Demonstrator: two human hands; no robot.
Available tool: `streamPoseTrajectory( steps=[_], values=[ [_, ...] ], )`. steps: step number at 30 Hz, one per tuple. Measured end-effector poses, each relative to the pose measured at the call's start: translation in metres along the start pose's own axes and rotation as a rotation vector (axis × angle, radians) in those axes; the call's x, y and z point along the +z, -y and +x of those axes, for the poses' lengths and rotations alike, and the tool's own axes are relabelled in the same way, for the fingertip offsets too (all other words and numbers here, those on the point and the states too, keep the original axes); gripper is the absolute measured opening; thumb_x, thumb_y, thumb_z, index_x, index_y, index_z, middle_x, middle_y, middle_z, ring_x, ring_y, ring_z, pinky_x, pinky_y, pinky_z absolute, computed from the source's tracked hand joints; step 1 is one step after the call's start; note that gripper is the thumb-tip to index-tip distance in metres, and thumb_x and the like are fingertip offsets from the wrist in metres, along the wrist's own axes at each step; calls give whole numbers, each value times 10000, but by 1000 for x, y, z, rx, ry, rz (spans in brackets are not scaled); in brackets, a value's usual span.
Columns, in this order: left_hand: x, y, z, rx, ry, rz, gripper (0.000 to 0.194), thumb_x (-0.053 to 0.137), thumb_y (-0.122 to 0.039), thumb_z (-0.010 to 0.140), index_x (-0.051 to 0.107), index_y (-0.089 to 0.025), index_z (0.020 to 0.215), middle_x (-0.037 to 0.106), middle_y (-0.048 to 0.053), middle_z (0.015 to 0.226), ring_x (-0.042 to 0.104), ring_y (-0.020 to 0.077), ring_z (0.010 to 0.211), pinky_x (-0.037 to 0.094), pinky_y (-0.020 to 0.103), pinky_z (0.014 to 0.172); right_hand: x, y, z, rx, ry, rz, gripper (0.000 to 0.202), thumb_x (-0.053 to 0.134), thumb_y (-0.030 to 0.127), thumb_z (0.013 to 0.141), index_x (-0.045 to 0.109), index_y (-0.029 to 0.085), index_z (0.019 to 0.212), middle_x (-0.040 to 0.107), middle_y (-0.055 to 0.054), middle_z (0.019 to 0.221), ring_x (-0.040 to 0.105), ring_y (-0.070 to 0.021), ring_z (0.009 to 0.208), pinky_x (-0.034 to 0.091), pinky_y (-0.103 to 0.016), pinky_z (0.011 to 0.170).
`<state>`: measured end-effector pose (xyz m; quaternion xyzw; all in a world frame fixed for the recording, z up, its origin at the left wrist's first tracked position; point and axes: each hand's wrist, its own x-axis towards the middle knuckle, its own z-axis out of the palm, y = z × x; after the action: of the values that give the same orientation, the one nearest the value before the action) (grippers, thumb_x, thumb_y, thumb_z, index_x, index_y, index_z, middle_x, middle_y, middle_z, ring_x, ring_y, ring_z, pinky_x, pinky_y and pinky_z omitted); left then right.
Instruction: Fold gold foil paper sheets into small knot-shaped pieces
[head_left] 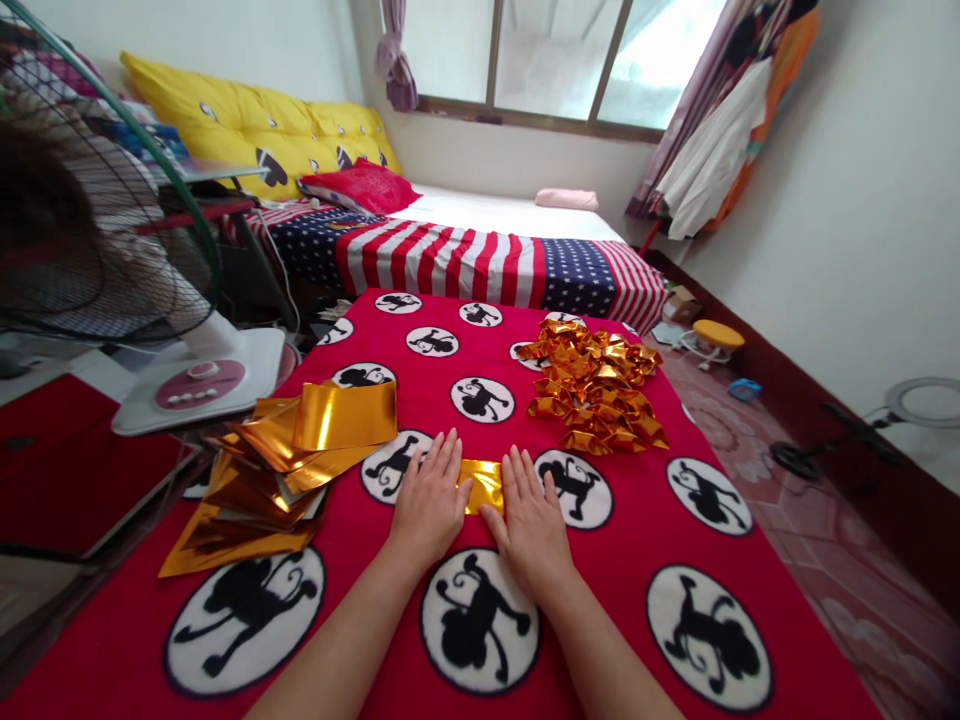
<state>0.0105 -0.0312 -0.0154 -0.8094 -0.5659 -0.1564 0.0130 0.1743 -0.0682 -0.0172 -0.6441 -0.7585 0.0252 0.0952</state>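
Observation:
A small piece of gold foil paper lies flat on the red cloth, its two ends covered by my hands. My left hand rests palm down over its left end, fingers stretched forward. Over the right end lies my right hand, also flat, with the thumb angled toward the middle. To the left is an uneven stack of gold foil sheets. Beyond my right hand sits a heap of folded gold foil pieces.
The table's red cloth carries black monkey prints in white circles. A fan stands close on the left. Behind the table is a bed with a striped, starred cover. A yellow stool and a ring-light stand are on the right.

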Motion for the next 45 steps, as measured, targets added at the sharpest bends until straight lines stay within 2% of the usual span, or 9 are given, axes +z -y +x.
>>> streamPoseTrajectory(
  steps=[13,17,20,24,34,37,39,42,45],
  values=[
    [8,3,-1,-158,-110,-44,572,437,-312,919,428,-7,1403,364,208,1506,334,319,1404,287,475,1143,-5,2,-1,-4,-16,45,715,409,491,926,266,100,1508,174,-105,1583,151,-277,1469,131,-511,1171],
    [10,12,0,-184,-177,-202,497,390,-249,934,489,7,1348,435,220,1459,388,317,1369,324,482,1132,-9,-1,-4,-12,-40,126,853,547,483,834,210,112,1524,168,-127,1587,137,-281,1472,137,-511,1176],
    [7,19,0,-194,-269,-406,443,340,-195,941,543,-52,1308,553,178,1364,480,259,1298,380,444,1111,-12,-4,-7,-18,-77,221,878,595,362,781,180,173,1532,136,-112,1599,137,-269,1473,161,-516,1172],
    [1,23,0,-236,-347,-582,422,354,-120,899,611,-117,1233,637,136,1246,574,232,1187,449,416,1056,-13,-7,-7,-23,-105,311,779,559,231,764,287,210,1493,165,-95,1598,190,-257,1462,175,-523,1169],
    [-2,23,0,-234,-318,-670,454,378,-48,834,639,-165,1188,664,92,1164,609,205,1099,480,360,1001,-3,-10,-1,-58,-184,290,395,431,229,924,597,180,1280,435,-141,1475,351,-295,1395,274,-558,1113],
    [-2,23,1,-233,-320,-674,398,421,-94,855,648,-174,1171,672,88,1146,617,208,1078,482,362,993,-7,-10,5,8,-307,454,322,406,248,949,717,184,997,563,-134,1360,496,-273,1275,349,-491,1078],
    [-4,22,2,-245,-325,-689,344,452,-154,883,653,-172,1161,680,91,1131,624,213,1063,485,366,983,-13,-7,9,88,-410,637,310,448,309,942,710,184,834,659,-125,1186,586,-250,1110,433,-424,990],
    [-9,20,2,-276,-323,-752,319,484,-266,916,642,-169,1176,684,96,1123,642,211,1018,500,359,946,-21,3,17,311,-465,1059,301,504,399,919,670,177,800,673,-51,827,616,-183,780,511,-319,743],
    [-14,18,1,-268,-272,-838,391,488,-343,926,592,-155,1252,684,107,1130,655,204,980,507,343,915,-22,17,23,488,-418,1573,251,647,427,823,642,176,823,623,15,718,597,-133,610,510,-261,603]
  ],
)
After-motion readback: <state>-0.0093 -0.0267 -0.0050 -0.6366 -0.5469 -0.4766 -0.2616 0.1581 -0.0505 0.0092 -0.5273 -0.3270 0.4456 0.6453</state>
